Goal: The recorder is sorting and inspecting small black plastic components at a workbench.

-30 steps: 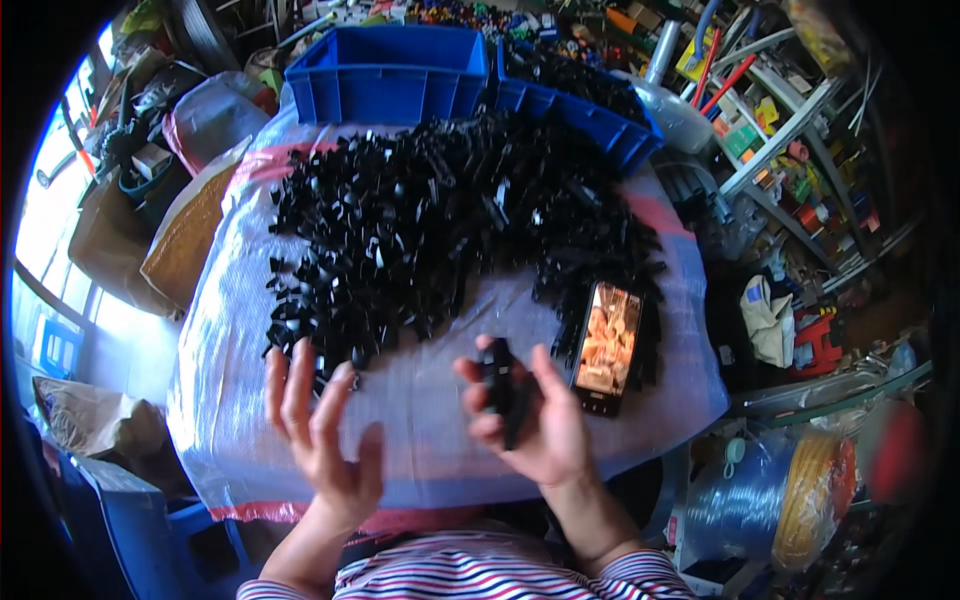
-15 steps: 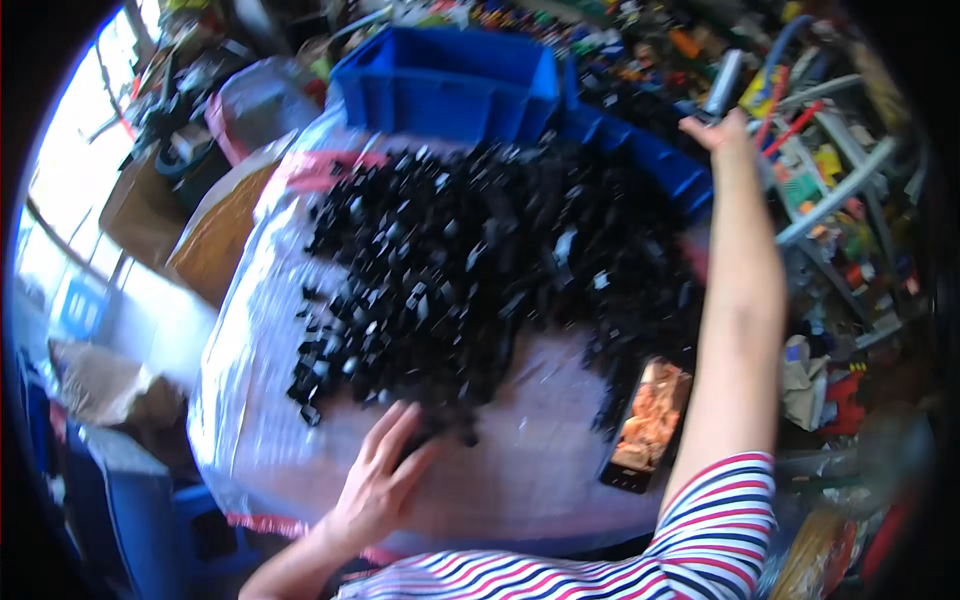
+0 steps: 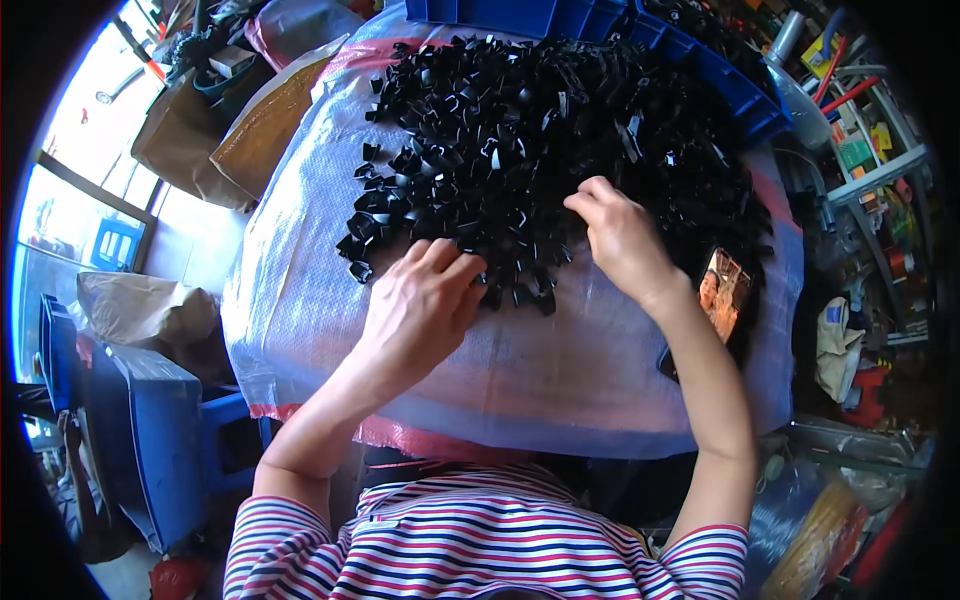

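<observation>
left hand [image 3: 422, 305] at the near left edge of a heap of small black parts [image 3: 460, 150]. back of it up, fingers bent downward; tips partly hidden, a dark piece showing just beside them. cannot tell whether that piece is gripped or merely lying there.

right hand [image 3: 622, 238] farther forward, over the near side of the same heap. thumb and forefinger drawn together in a pinch; cannot tell if anything is caught between. the two hands are well apart, loose parts lying between them.

heap spreads wide over the far half of a sheet-covered desk [image 3: 560, 390], glossy angular pieces, some catching light. cover pale, woven, plastic-looking, pink band at upper left, pink along the near edge as well.

phone [image 3: 724, 290] at the heap's right side, screen lit, partly hidden behind the right forearm. two blue bins beyond the heap: left bin [image 3: 520, 14] cut by the upper edge of view, right bin [image 3: 715, 75] set at a slant, dark pieces visible in it.

around: blue plastic seat [image 3: 155, 430] at lower left, brown sack [image 3: 180, 145] at upper left, red rods [image 3: 850, 92] at upper right, yellowish spool [image 3: 815, 535] at lower right. sleeves striped.
</observation>
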`<act>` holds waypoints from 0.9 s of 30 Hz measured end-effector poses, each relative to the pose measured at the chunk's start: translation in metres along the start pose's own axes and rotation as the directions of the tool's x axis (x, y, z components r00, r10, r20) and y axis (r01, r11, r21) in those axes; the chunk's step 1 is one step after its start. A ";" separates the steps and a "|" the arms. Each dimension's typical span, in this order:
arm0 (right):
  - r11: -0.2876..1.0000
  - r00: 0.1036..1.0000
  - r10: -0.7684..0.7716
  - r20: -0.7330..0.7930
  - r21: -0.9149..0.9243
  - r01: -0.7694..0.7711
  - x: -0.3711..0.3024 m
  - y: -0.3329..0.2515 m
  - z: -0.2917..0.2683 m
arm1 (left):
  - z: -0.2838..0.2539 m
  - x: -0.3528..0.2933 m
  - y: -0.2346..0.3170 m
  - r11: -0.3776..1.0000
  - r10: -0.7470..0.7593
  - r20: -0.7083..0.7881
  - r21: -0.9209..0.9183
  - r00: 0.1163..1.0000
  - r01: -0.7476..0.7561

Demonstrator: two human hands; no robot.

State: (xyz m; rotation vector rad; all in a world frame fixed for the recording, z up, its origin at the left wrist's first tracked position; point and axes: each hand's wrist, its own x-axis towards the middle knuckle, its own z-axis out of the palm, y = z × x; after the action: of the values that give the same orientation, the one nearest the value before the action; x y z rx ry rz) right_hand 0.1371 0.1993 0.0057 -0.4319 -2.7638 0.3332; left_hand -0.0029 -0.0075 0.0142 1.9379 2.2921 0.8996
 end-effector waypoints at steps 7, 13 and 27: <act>0.952 0.999 0.012 -0.052 -0.304 -0.027 -0.022 -0.037 -0.013 | 0.006 -0.049 0.005 0.971 -0.223 -0.126 0.057 0.967 0.232; 0.849 0.968 0.242 -0.060 0.497 -0.181 -0.067 -0.103 -0.021 | 0.015 -0.051 0.002 0.991 -0.118 -0.107 -0.079 0.987 0.110; 0.811 0.983 0.027 -0.181 0.579 0.085 -0.081 -0.104 -0.002 | 0.003 -0.007 0.023 0.675 -0.039 0.419 -0.659 0.907 0.333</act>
State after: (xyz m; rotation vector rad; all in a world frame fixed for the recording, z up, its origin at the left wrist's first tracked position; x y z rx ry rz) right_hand 0.1839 0.0760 0.0134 -0.2391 -2.3195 1.0448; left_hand 0.0205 -0.0109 0.0196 1.3335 1.5259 1.0696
